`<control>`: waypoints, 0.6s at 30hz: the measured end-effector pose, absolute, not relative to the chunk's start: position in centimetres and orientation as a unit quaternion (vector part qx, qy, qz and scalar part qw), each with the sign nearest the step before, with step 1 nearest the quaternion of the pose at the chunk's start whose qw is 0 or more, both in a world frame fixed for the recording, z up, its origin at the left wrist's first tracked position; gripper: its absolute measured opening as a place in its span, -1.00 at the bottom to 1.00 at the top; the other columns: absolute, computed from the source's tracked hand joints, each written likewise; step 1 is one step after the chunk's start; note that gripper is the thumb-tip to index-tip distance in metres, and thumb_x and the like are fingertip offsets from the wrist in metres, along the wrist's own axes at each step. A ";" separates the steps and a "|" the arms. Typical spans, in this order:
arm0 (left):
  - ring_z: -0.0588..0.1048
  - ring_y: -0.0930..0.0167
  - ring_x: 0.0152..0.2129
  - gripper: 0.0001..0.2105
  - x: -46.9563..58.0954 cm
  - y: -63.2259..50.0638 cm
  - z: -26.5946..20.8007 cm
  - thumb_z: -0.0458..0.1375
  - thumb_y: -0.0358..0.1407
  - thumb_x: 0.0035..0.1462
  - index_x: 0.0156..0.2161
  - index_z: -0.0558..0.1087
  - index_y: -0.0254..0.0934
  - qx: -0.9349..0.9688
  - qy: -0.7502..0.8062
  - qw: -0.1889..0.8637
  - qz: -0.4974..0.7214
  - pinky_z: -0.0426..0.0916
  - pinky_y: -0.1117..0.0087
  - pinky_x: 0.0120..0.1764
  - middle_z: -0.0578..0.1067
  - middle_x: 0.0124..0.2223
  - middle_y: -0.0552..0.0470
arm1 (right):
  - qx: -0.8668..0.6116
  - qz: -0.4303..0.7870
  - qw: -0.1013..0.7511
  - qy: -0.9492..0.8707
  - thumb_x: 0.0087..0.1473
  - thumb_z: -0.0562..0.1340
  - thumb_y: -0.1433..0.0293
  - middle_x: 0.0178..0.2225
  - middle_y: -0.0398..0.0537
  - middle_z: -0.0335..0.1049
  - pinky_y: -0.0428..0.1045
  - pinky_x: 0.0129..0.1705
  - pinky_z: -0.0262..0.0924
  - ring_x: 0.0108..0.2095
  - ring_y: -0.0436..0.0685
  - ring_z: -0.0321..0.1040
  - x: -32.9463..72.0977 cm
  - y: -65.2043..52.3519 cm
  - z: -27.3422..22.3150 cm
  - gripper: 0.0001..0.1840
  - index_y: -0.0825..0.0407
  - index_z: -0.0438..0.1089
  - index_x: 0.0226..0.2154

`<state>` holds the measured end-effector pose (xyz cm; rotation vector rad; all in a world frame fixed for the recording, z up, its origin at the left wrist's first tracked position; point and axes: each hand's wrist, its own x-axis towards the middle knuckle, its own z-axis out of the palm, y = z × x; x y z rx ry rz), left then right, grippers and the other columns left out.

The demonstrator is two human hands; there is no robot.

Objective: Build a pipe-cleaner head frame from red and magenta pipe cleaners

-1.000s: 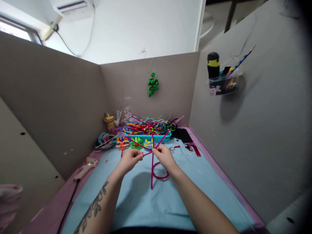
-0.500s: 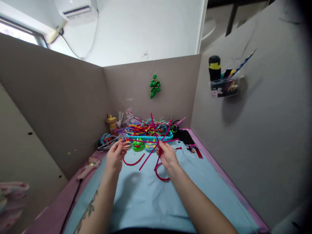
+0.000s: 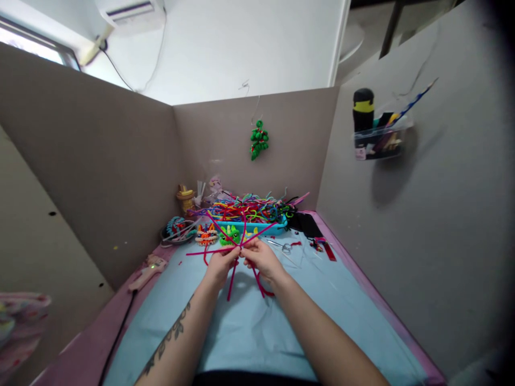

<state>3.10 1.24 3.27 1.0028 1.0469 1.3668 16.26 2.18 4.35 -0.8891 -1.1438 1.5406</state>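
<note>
Several magenta pipe cleaners (image 3: 261, 232) cross at one centre and spread out like a star above the table. My left hand (image 3: 221, 266) pinches them at the crossing, fingers closed. Right beside it, my right hand (image 3: 260, 258) also has its fingers closed on the crossing; the exact grip point is partly hidden by the fingers. Below and behind the hands lies a red pipe cleaner loop (image 3: 267, 292), partly covered. Just beyond the hands sit an orange figure (image 3: 206, 235) and a green figure (image 3: 229, 236) made of pipe cleaners.
A blue tray (image 3: 277, 229) heaped with coloured pipe cleaners stands at the back. Scissors (image 3: 286, 247) lie right of my hands. A pink glue gun (image 3: 148, 274) with a cord rests at left, near a dark bowl (image 3: 164, 236). Grey partitions (image 3: 257, 177) enclose the table.
My left hand has moved right to meet my right hand at the crossing. The pipe cleaner star has shifted left and turned. The view has tilted slightly.
</note>
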 end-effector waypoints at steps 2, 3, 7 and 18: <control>0.32 0.54 -0.60 -0.71 2.6 1.4 3.4 0.35 -0.16 -0.24 -0.47 0.46 -0.36 0.410 0.442 0.526 0.600 0.20 0.53 -0.52 0.40 -0.54 0.09 | -0.364 0.635 0.463 -0.500 -0.26 0.28 0.29 -0.57 -0.18 0.42 -0.17 -0.69 -0.01 -0.72 -0.10 0.17 16.6 2.1 4.4 -0.73 0.06 0.27 -0.45; 0.32 0.55 -0.60 -0.71 2.3 1.5 3.5 0.35 -0.17 -0.24 -0.47 0.46 -0.36 0.402 0.445 0.516 0.612 0.20 0.54 -0.52 0.39 -0.54 0.10 | -0.366 0.629 0.448 -0.519 -0.24 0.26 0.30 -0.57 -0.17 0.42 -0.17 -0.69 -0.04 -0.73 -0.12 0.13 16.9 2.0 4.4 -0.77 0.07 0.29 -0.46; 0.33 0.54 -0.56 -0.70 1.0 1.6 4.5 0.34 -0.16 -0.24 -0.43 0.45 -0.33 0.391 0.454 0.481 0.640 0.21 0.55 -0.51 0.38 -0.51 0.12 | -0.398 0.563 0.424 -0.587 -0.19 0.21 0.36 -0.65 -0.16 0.38 -0.15 -0.69 -0.11 -0.74 -0.12 0.03 17.8 1.6 4.7 -0.88 0.09 0.35 -0.55; 0.29 0.56 -0.63 -0.66 0.9 1.4 4.8 0.30 -0.07 -0.21 -0.44 0.43 -0.33 0.426 0.459 0.421 0.656 0.19 0.54 -0.53 0.33 -0.57 0.17 | -0.424 0.449 0.444 -0.650 -0.17 0.17 0.42 -0.61 -0.12 0.40 -0.09 -0.46 0.13 -0.56 0.02 0.29 17.5 1.9 3.2 -0.90 0.08 0.40 -0.55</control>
